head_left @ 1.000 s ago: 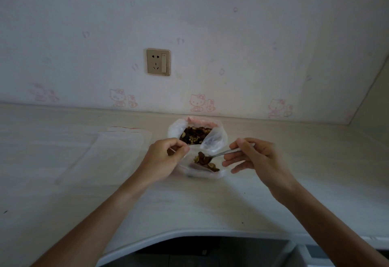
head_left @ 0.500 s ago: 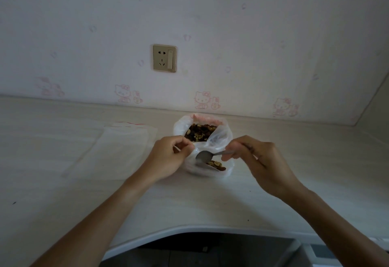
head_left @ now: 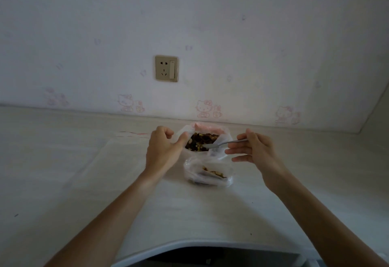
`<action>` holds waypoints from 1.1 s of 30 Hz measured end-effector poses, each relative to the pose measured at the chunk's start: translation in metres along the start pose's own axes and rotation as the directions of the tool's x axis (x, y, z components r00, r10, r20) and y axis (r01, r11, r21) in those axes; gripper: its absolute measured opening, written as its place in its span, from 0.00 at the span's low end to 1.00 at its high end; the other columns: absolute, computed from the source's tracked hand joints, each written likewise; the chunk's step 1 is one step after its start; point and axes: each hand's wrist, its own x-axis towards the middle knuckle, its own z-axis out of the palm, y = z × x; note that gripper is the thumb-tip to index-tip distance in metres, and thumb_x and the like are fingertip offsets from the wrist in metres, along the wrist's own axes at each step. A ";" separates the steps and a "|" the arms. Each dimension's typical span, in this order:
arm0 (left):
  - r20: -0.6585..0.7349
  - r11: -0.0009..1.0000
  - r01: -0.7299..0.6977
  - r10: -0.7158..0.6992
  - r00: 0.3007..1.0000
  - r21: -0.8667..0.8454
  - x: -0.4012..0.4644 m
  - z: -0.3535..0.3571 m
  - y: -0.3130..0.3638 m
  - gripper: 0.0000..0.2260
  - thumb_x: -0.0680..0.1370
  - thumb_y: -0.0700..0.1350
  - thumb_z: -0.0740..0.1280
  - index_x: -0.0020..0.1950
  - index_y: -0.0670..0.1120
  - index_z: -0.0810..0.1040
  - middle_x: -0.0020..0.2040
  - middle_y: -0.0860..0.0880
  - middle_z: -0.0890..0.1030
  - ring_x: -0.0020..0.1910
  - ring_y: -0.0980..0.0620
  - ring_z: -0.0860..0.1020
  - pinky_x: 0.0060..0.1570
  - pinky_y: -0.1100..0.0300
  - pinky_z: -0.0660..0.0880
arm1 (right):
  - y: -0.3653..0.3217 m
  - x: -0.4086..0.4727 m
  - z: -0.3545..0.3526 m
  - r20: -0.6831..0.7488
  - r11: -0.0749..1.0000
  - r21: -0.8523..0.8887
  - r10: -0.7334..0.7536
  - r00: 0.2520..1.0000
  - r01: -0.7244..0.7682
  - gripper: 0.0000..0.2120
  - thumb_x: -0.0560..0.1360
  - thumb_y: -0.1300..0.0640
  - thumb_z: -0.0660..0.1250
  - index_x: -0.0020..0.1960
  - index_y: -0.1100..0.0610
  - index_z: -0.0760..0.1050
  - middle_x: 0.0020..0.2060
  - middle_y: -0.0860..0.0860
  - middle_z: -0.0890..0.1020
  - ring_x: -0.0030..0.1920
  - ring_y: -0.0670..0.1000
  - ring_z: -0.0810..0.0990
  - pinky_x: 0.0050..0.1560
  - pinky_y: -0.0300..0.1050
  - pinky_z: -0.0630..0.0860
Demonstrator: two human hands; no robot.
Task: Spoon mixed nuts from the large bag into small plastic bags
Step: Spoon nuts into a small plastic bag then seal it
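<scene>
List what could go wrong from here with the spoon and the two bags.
1. The small bag lies slack on the counter with neither hand on it; its mouth may sag, so the next spoonful could miss.
2. The left hand pinches only one side of the large bag; digging with the spoon might tip it and spill nuts.

the near left rim of the large bag [head_left: 219, 142] is covered by the left hand [head_left: 163, 151], the spoon [head_left: 221, 144] handle's end is hidden in the right hand [head_left: 255, 151], and both forearms are cut off by the bottom edge.
</scene>
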 end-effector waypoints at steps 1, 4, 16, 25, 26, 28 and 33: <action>0.035 0.999 0.027 -0.029 0.999 0.040 0.003 0.004 0.000 0.22 0.74 0.64 0.72 0.56 0.50 0.71 0.57 0.53 0.75 0.51 0.51 0.76 0.53 0.53 0.75 | 0.000 0.002 0.003 0.003 1.000 -0.012 0.007 1.000 -0.007 0.20 0.87 0.49 0.56 0.52 0.63 0.79 0.42 0.60 0.88 0.46 0.60 0.88 0.40 0.51 0.85; 0.125 0.994 0.067 -0.078 0.989 0.092 0.004 0.014 -0.002 0.23 0.74 0.63 0.72 0.59 0.52 0.69 0.60 0.52 0.74 0.55 0.49 0.76 0.57 0.51 0.75 | -0.001 0.006 0.014 0.026 0.997 -0.046 0.058 0.998 -0.057 0.20 0.87 0.50 0.56 0.53 0.64 0.79 0.43 0.60 0.88 0.46 0.58 0.88 0.43 0.50 0.85; 0.217 0.977 0.088 -0.045 0.975 -0.193 0.002 0.012 -0.012 0.22 0.71 0.36 0.75 0.63 0.48 0.77 0.59 0.53 0.80 0.52 0.52 0.81 0.52 0.55 0.78 | 0.004 0.014 0.044 -0.085 0.987 -0.045 0.153 0.985 -0.157 0.16 0.86 0.57 0.60 0.48 0.67 0.79 0.39 0.63 0.87 0.38 0.61 0.88 0.33 0.45 0.83; 0.238 0.963 0.098 -0.037 0.971 -0.250 0.001 0.012 -0.012 0.22 0.70 0.34 0.74 0.61 0.50 0.79 0.57 0.55 0.81 0.48 0.54 0.83 0.43 0.61 0.76 | 0.012 0.028 0.047 -0.186 0.987 0.015 0.163 0.969 -0.163 0.15 0.86 0.60 0.58 0.48 0.66 0.78 0.37 0.63 0.87 0.40 0.61 0.88 0.44 0.52 0.86; 0.239 0.962 0.101 -0.039 0.970 -0.253 0.001 0.012 -0.011 0.22 0.70 0.35 0.74 0.61 0.50 0.79 0.57 0.55 0.82 0.48 0.54 0.83 0.43 0.61 0.77 | 0.013 0.028 0.047 -0.188 0.987 0.012 0.163 0.969 -0.163 0.15 0.86 0.60 0.58 0.48 0.67 0.78 0.37 0.63 0.87 0.41 0.61 0.88 0.45 0.52 0.86; 0.238 0.959 0.103 -0.040 0.970 -0.262 0.000 0.013 -0.010 0.22 0.69 0.37 0.75 0.61 0.51 0.79 0.56 0.55 0.81 0.48 0.54 0.82 0.45 0.60 0.77 | 0.016 0.028 0.048 -0.185 0.989 -0.017 0.141 0.973 -0.146 0.15 0.86 0.60 0.59 0.49 0.67 0.79 0.37 0.62 0.87 0.40 0.59 0.89 0.43 0.49 0.86; 0.231 0.962 0.084 -0.023 0.973 -0.258 -0.001 0.014 -0.010 0.21 0.71 0.37 0.74 0.60 0.53 0.78 0.55 0.57 0.81 0.47 0.56 0.82 0.43 0.61 0.75 | 0.021 0.029 0.057 -0.173 0.990 -0.090 0.092 0.981 -0.109 0.16 0.85 0.58 0.61 0.48 0.67 0.81 0.36 0.59 0.87 0.38 0.57 0.88 0.39 0.46 0.85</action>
